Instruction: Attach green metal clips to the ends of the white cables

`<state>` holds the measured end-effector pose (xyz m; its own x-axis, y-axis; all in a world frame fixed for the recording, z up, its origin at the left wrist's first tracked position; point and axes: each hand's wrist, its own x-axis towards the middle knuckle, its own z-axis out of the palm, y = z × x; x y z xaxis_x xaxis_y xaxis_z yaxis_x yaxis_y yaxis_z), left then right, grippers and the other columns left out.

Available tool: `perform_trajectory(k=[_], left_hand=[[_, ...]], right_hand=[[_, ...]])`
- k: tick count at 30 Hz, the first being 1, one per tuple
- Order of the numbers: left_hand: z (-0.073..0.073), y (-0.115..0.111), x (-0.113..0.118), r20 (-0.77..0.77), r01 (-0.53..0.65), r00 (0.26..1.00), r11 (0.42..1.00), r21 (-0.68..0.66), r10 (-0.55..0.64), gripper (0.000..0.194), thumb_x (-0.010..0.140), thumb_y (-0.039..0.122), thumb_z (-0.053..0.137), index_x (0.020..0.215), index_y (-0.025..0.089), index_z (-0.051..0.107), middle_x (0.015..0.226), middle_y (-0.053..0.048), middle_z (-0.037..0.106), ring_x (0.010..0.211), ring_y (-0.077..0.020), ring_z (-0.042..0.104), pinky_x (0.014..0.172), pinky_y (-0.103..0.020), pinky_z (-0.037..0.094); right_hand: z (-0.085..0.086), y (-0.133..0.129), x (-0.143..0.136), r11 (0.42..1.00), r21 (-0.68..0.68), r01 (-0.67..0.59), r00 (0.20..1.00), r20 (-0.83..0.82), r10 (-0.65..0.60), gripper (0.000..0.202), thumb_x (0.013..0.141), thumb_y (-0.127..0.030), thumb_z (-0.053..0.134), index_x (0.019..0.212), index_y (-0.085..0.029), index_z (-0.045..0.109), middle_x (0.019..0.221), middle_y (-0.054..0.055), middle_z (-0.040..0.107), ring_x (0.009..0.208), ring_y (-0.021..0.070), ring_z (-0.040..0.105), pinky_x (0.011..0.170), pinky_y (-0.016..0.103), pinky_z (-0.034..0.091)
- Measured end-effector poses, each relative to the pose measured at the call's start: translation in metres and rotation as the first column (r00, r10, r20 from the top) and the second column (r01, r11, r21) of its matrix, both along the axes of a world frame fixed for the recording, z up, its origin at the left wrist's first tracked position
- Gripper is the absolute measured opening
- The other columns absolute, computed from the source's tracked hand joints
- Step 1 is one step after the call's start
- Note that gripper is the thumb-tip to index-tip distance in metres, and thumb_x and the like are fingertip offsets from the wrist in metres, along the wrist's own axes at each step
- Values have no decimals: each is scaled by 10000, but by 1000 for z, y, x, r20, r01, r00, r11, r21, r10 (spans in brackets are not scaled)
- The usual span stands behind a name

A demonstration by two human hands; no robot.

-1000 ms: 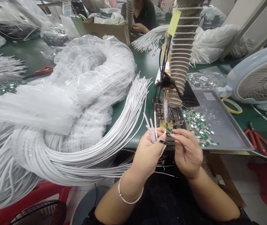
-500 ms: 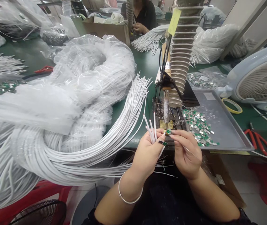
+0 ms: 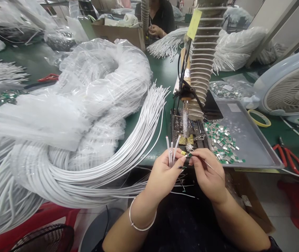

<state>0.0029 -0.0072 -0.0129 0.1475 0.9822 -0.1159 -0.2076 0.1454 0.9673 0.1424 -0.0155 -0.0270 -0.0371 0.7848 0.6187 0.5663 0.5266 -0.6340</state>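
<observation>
A: ok so what's the left hand (image 3: 165,173) doing?
B: Closed around a handful of white cables (image 3: 170,159), ends poking up above the fist. Thumb and index come together up front, right by a small green board (image 3: 190,154).

A: And the right hand (image 3: 211,175)?
B: Fingers curled in, thumb and index pinching a thin wire (image 3: 208,164) that runs back across the hand. Can't tell if those fingertips also press on the board, it's too tiny.

A: Where's the board exactly?
B: Between the fingertips of both hands, just below the tip of the soldering iron (image 3: 185,117), which points down. Can't make out whether the two touch.

A: What else is around?
B: Loads of little boards (image 3: 224,143) spread in a grey metal tray (image 3: 257,154) over on the right. Past that there's yellow tape (image 3: 267,123), red-handled cutters (image 3: 293,161) and a fan (image 3: 291,92). Left side is one monster cable bundle (image 3: 86,178), partly wrapped in clear plastic (image 3: 94,80). A fat ribbed hose (image 3: 204,59) hangs beside the iron, and a co-worker's hand (image 3: 155,31) shows across the green table (image 3: 162,68).
</observation>
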Motion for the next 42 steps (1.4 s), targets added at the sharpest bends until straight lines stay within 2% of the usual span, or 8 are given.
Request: perform_trajectory(k=[4,9,15,20,25,32,42], left_hand=[[-2,-1,-2,-107,19,994,999,51,-14,121,805,254,589,720,169,597,832,-30,612,770,-139,553,746,-262,431],[-1,-2,-5,-185,71,981,997,38,-63,145,818,294,578,756,171,623,775,-33,638,736,-149,575,706,-263,442],[7,1,-3,-139,78,988,996,36,-72,108,781,236,593,698,167,601,816,-51,641,760,-161,583,709,-279,468],[10,2,1,-127,37,991,999,-14,-38,103,759,228,590,676,170,573,824,-32,608,730,-141,566,662,-248,451],[13,4,2,-135,2,991,1000,-23,-5,112,747,224,589,662,176,532,806,-21,598,670,-123,544,612,-242,429],[16,8,4,-178,-37,983,999,25,41,116,752,211,581,658,179,522,851,-27,607,702,-129,556,674,-259,433],[21,11,3,-236,-29,971,999,45,39,109,763,210,550,672,177,500,856,-18,598,677,-113,536,651,-247,434]], right_hand=[[-1,0,2,1000,-3,0,1000,-3,0,137,838,-86,502,867,-197,576,759,21,571,709,144,573,631,291,498],[-3,4,4,992,128,4,999,47,-10,191,821,-54,510,913,-203,587,784,27,576,726,147,577,640,301,507],[-7,4,2,990,139,-34,995,96,21,274,852,-78,441,1060,-195,577,929,83,655,883,200,638,751,384,554],[-10,-1,-3,990,121,79,997,4,-80,328,884,-113,416,1197,-180,488,938,82,686,805,175,685,700,333,585],[-10,-1,-4,975,156,159,987,-61,-151,228,868,-83,453,1021,-189,586,861,44,703,783,158,692,716,298,582],[-10,4,-4,988,155,22,995,-101,-6,238,842,-56,483,990,-199,601,936,62,697,886,180,674,786,358,572],[-3,9,-7,984,180,13,995,-95,5,242,832,-38,491,977,-189,611,938,71,686,887,176,662,783,347,555]])
